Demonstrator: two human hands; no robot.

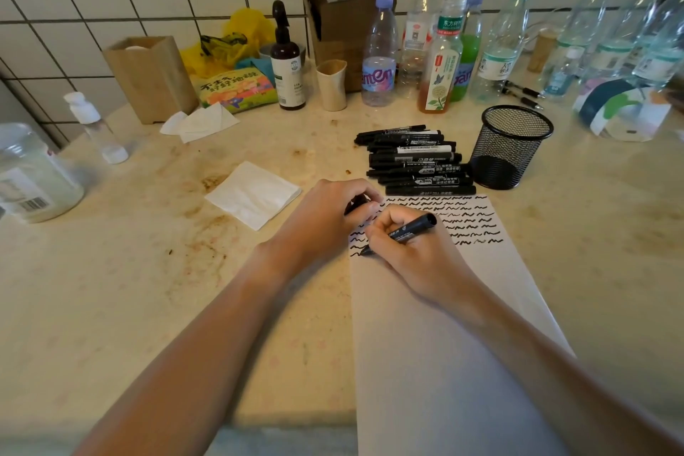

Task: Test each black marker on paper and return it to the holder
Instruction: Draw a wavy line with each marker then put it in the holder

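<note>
My right hand (414,255) grips an uncapped black marker (412,228), its tip touching the white paper (444,344) at the end of a fresh squiggle on the left edge. Rows of black squiggles fill the paper's top. My left hand (329,218) rests on the paper's upper left corner, fingers curled around a small black piece that looks like the marker's cap (357,202). A pile of several black markers (414,159) lies just beyond the paper. To its right stands the black mesh holder (512,144), which looks empty.
A folded white napkin (253,194) lies left of my hands. Plastic bottles (440,52), a spray bottle (287,63), a beige cup (332,85), a wooden box (150,78) and a cardboard box (344,0) line the tiled wall. A jar (33,174) stands far left.
</note>
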